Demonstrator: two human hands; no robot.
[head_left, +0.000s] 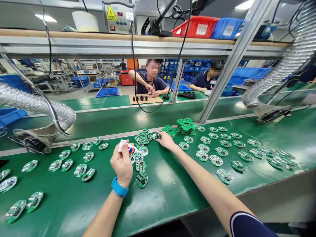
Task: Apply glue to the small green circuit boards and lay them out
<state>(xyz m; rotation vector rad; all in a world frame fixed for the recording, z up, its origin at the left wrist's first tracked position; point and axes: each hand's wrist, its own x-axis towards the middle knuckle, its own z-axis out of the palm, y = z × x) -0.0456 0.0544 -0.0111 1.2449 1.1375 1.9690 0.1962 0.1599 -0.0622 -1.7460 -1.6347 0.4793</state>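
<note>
My left hand [122,164], with a blue band at its wrist, is closed round a white glue tube [130,148] with a red and blue label. Its nozzle points right, over a column of round green circuit boards [140,166]. Reaching farther forward, my right hand [166,140] has its fingertips on a small circuit board [156,136] beside the heaped boards [143,135]. Thumb and fingers look pinched at that board's edge. Just beyond my right hand lies a stack of green boards [186,125].
Single boards are spread over the green bench at left [66,165] and right [221,151]. Silver ducts with hoods stand at left [32,138] and right [269,110]. A metal post [222,65] rises behind the boards, and a black cable [134,75] hangs ahead. Two co-workers sit opposite.
</note>
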